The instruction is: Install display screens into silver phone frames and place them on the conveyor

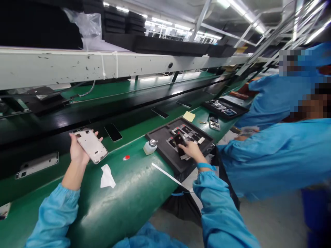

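Note:
A white phone frame (93, 146) with a cutout at one corner lies tilted in my left hand (79, 151), its thumb and fingers round the edges. My right hand (192, 151) reaches over the black foam tray (165, 151) and grips a dark phone part (179, 142), perhaps a screen. Beneath that part, several phone pieces (190, 132) with small red bits lie in the tray. Left of the tray stands a small white bottle (150, 147) with a metal top. A crumpled white wipe (107, 176) and a red-and-white scrap (126, 157) rest on the green mat (124, 199).
Along the dark conveyor lie a black-screened phone (113, 132), another phone (159, 112) and a silvery phone frame (37, 165). A second tray (225, 108) sits farther right. A white shelf beam (77, 69) crosses above. Co-workers in blue smocks (271, 155) sit close at the right.

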